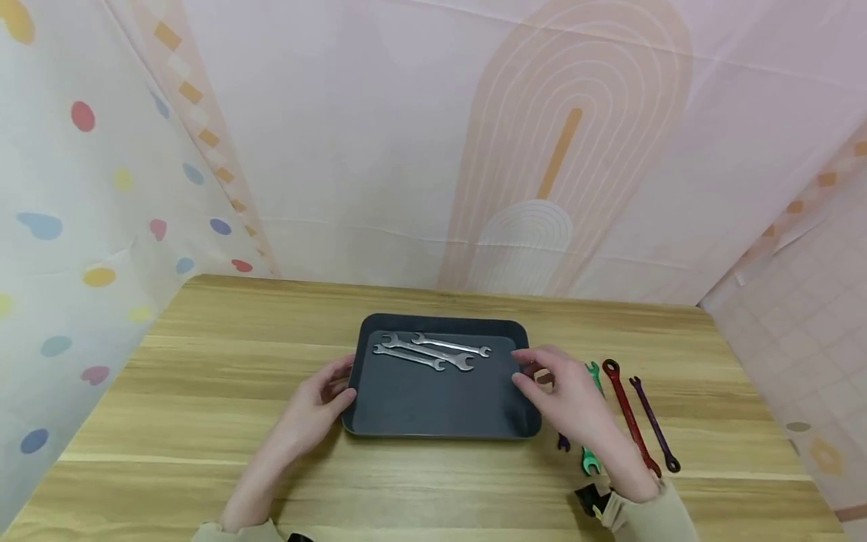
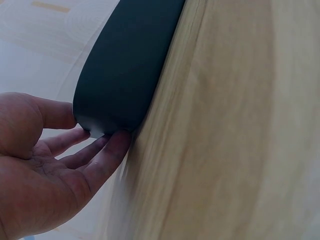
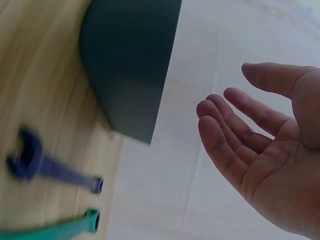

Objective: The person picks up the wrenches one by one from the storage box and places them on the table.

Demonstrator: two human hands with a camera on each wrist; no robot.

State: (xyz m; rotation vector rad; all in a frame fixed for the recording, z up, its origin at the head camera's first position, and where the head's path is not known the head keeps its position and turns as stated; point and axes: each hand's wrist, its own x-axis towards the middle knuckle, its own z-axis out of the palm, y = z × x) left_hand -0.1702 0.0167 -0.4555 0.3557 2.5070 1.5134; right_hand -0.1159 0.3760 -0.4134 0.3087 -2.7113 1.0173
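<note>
At lower centre, left hand (image 1: 314,409) pinches the tray (image 1: 436,410); right hand (image 1: 567,390) hovers loosely. Tray looks stiff, light; I'd grip both ends.

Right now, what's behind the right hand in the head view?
A green wrench and a purple wrench show partly past the right hand; their middles are covered there. Whether anything else lies hidden, I can't tell.

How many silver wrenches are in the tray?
3, all toward the back of the tray: the back wrench, the thicker middle wrench and the front wrench. No others seem hidden in there.
</note>
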